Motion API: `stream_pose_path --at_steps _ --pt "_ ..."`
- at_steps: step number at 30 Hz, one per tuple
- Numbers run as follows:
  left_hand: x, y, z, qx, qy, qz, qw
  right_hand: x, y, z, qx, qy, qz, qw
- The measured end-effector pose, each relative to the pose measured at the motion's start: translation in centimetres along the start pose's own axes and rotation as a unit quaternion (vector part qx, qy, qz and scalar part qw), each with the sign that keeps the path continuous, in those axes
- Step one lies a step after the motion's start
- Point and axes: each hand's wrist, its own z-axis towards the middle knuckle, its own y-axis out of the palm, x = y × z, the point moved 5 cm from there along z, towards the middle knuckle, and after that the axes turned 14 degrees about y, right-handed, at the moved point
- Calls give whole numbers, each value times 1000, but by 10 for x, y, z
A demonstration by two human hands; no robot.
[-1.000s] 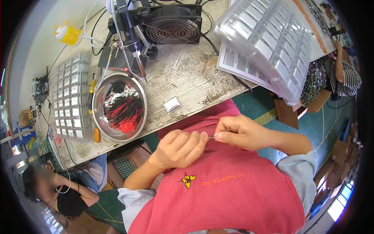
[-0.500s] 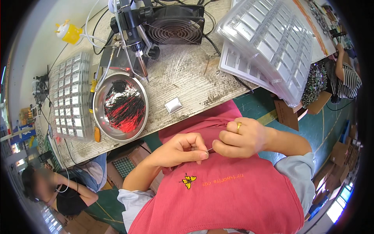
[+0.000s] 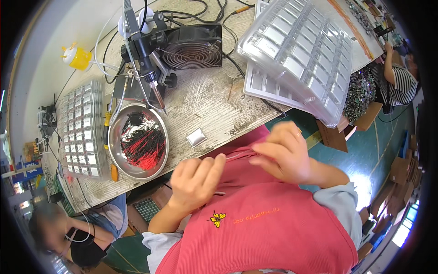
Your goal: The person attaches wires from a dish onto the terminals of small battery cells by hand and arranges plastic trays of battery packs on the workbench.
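My left hand (image 3: 194, 182) is closed in front of the red apron (image 3: 246, 214), its fingers curled and its thumb side hidden; what it holds does not show clearly. A short pale strip pokes out beneath it. To the right, my right hand (image 3: 285, 155), wearing a ring, has bent fingers blurred by motion, so its grip is unclear. A faint pale line (image 3: 232, 156) runs between the hands, perhaps a thin wire. Beyond them, a small silver rectangular pouch-like piece (image 3: 196, 137) lies on the worn table. A metal bowl (image 3: 165, 157) holds red and black wires (image 3: 143, 144).
A soldering iron (image 3: 156, 93) hangs in a stand over the table, beside a black fan (image 3: 191, 48). Clear trays of silver pieces are stacked at left (image 3: 82, 132) and far right (image 3: 296, 59). A yellow-handled screwdriver (image 3: 107, 123) lies by the bowl. Another person (image 3: 86, 233) sits lower left.
My hands have moved apart: the left went left, and the right rose slightly and loosened from its tight pinch. The view has shifted a little, while the table things stay in place.
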Motion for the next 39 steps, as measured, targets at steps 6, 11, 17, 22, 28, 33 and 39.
stream_pose_path --at_steps 6,11,17,22,28,33,39 --pt "-9 -19 8 95 -48 -83 991 -1 57 -28 -147 91 386 906" --pt "-5 -24 1 72 -68 -161 982 -1 41 -10 -5 -55 79 995" --pt "-2 -14 -8 82 -91 -203 971 -7 28 -16 26 -131 -26 991" --pt "-10 -23 -10 264 -118 -518 805 15 -1 -7 58 -52 -63 995" --pt "23 -50 42 422 56 -847 318 35 -45 52 249 90 -115 957" --pt "19 -59 53 355 110 -907 198 64 -38 85 235 160 -248 926" --pt "12 -69 52 370 164 -894 191 83 -30 100 190 166 -303 919"
